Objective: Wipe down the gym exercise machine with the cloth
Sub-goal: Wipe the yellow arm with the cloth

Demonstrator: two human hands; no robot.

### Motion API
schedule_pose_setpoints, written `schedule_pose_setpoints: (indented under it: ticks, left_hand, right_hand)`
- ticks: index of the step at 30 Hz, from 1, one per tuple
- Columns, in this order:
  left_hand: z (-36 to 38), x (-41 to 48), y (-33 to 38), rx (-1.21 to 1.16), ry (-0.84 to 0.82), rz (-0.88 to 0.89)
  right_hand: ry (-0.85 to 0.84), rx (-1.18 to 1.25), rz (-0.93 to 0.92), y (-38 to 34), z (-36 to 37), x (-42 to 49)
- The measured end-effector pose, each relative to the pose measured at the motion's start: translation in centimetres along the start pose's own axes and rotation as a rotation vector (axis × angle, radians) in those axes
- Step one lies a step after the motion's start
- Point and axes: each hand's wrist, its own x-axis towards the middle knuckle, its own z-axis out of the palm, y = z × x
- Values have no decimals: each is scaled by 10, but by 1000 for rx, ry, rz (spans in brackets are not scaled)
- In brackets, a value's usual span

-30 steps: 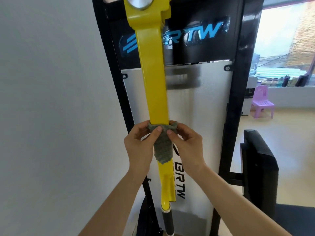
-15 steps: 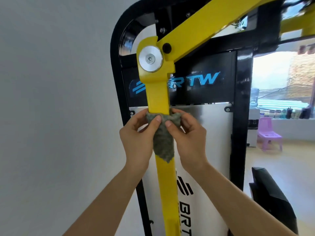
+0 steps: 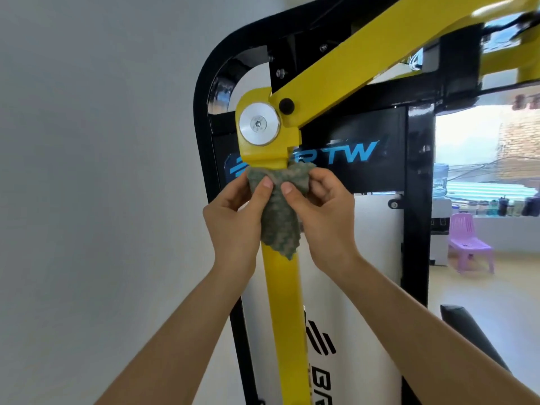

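Grey wall (image 3: 87, 171) at frame left, both hands, left hand (image 3: 233, 220) and right hand (image 3: 324, 217), pinching green cloth (image 3: 280, 217) wrapped round yellow lever arm (image 3: 286, 302), just below silver pivot cap (image 3: 258, 124).

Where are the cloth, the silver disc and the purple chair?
cloth (image 3: 279, 220): head view, its hanging middle.
silver disc (image 3: 259, 124): head view, its centre bolt.
purple chair (image 3: 472, 246): head view, its seat.

Rough, nubbly grey-green cloth (image 3: 280, 217) in my grip; glossy yellow-painted metal arm (image 3: 287, 317); polished bare-metal pivot disc (image 3: 259, 124); gloss-black frame (image 3: 416, 229).
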Motion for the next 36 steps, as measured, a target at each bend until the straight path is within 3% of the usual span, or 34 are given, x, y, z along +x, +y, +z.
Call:
schedule_pose_setpoints:
  ticks: [11,20,27,36]
  left_hand:
    - [-29,-67,-49,129,-9,-72]
    - [-49,-141,-97,291,39,-113]
    - [-70,-190,-129,447,34,-256]
    - [-77,-227,-142,527,57,-375]
  right_hand:
    - [-78,-57,97,43,-39,-51]
    - [-151,1,357,91,-90,-119]
    - [-118,-34,529,126,-117,-176]
    - [-132,7,650,158,-140,-214]
